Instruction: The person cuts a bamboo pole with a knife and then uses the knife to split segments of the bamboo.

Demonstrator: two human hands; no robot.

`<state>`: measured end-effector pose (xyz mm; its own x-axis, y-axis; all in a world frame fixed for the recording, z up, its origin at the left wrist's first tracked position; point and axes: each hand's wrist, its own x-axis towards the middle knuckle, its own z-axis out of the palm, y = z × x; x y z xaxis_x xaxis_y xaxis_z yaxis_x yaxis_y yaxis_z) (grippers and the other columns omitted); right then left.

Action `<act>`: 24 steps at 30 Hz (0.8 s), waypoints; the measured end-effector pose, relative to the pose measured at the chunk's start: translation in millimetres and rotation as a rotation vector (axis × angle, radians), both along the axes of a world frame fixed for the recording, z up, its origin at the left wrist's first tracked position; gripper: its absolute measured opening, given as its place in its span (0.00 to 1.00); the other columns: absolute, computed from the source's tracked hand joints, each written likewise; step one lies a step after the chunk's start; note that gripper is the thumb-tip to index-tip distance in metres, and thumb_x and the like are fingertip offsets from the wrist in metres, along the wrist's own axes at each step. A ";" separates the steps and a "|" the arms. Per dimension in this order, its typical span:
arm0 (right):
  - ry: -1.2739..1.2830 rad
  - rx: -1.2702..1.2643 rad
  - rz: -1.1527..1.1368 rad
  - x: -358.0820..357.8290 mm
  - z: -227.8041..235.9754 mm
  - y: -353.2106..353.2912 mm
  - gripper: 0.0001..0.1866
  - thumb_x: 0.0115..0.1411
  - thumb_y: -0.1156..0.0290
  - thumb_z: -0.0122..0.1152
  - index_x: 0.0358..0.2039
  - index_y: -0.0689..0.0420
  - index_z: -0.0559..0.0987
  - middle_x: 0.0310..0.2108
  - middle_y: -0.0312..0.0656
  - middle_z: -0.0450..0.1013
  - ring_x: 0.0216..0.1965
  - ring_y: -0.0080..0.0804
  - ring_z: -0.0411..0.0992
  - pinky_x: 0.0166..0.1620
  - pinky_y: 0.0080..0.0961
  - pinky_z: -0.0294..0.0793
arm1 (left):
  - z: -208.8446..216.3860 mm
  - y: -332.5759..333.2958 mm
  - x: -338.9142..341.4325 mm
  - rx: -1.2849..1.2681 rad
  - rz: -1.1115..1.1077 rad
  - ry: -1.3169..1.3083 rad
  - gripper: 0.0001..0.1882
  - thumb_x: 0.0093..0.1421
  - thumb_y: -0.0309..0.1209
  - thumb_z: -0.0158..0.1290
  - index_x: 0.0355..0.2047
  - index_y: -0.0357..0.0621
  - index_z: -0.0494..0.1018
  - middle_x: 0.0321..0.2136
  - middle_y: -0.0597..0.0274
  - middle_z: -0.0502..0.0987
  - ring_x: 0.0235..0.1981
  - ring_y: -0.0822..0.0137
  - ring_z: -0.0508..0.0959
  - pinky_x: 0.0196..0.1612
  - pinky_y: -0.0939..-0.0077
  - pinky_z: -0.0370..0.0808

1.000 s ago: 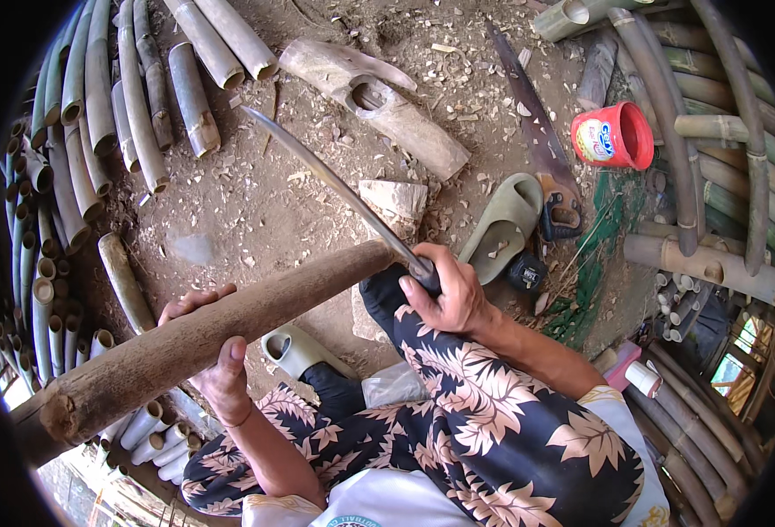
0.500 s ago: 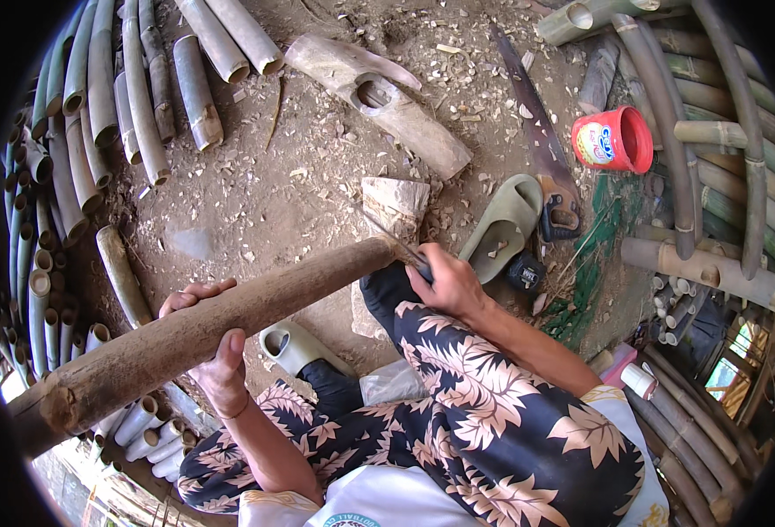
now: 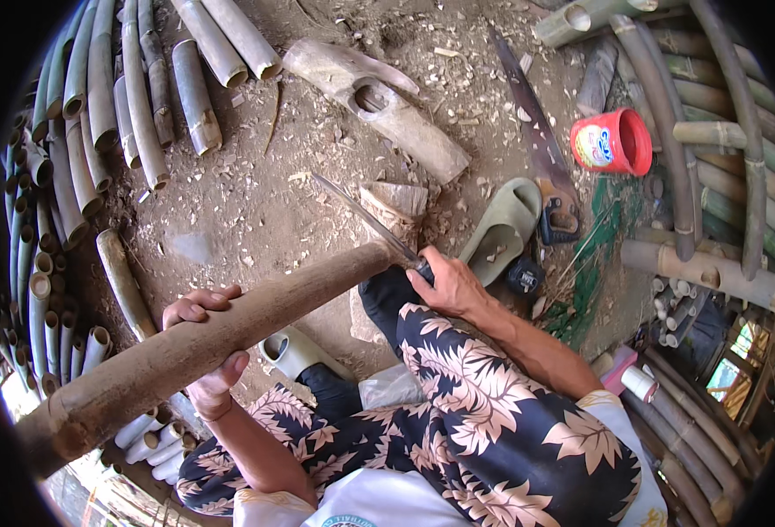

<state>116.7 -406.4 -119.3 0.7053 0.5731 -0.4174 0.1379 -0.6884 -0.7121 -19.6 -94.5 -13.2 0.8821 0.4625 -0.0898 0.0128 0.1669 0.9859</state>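
A thick brown bamboo pole [image 3: 229,329] slants across my lap, its near-left end running out toward the picture's rim. My left hand [image 3: 207,338] is wrapped around it from below, with the fingers over the far side and the thumb on the near side. In my right hand [image 3: 449,281] is the dark handle of a long, narrow-bladed knife [image 3: 363,213]. Its blade lies across the pole's right end and points up and left. Just beyond that end stands a short wooden block [image 3: 394,204]; the exact contact of blade and pole cannot be made out.
Bamboo poles crowd the left [image 3: 102,79] and right [image 3: 730,167]. Ahead lies a hollowed bamboo piece [image 3: 414,132]. Right of it are a handsaw [image 3: 537,114], a red tub [image 3: 612,142], a green slipper [image 3: 503,224] and a tape measure [image 3: 524,274]. Shavings litter the dirt floor.
The knife blade has turned and now shows its length, pointing farther left over the pole's end. The pole's left end has dropped slightly, and my left hand with it.
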 end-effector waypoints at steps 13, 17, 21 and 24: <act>0.063 -0.109 0.010 -8.5 -31.6 -12.6 0.22 0.61 0.55 0.56 0.41 0.63 0.67 0.27 0.62 0.74 0.30 0.66 0.73 0.35 0.54 0.73 | 2.5 -6.7 3.0 -0.055 0.118 0.006 0.47 0.38 0.39 0.75 0.56 0.49 0.61 0.49 0.59 0.71 0.57 0.53 0.69 0.64 0.53 0.60; 0.044 -0.149 0.008 -2.9 -18.1 -9.4 0.23 0.62 0.55 0.55 0.43 0.63 0.68 0.31 0.62 0.75 0.34 0.65 0.74 0.37 0.53 0.73 | 7.4 -24.9 19.3 -0.107 0.467 -0.019 0.40 0.50 0.31 0.65 0.60 0.43 0.57 0.52 0.56 0.71 0.56 0.53 0.71 0.64 0.52 0.60; -0.126 0.215 -0.037 5.6 37.0 13.5 0.20 0.62 0.63 0.60 0.47 0.65 0.70 0.28 0.56 0.74 0.29 0.52 0.76 0.33 0.37 0.74 | 4.6 -16.8 12.3 -0.011 0.358 -0.056 0.35 0.52 0.29 0.62 0.59 0.42 0.59 0.50 0.56 0.71 0.54 0.49 0.72 0.64 0.49 0.61; -0.286 0.539 -0.043 4.6 53.7 27.2 0.20 0.59 0.67 0.63 0.46 0.65 0.70 0.28 0.53 0.75 0.25 0.47 0.77 0.27 0.34 0.74 | 5.7 -16.1 11.2 0.014 0.338 -0.078 0.36 0.51 0.30 0.63 0.58 0.42 0.60 0.49 0.57 0.71 0.54 0.49 0.72 0.64 0.49 0.61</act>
<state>121.3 -379.2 -65.6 0.7741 0.6190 0.1328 0.3552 -0.2510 -0.9005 -8.4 -110.6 -7.5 0.6825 0.7306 -0.0195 -0.1164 0.1350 0.9840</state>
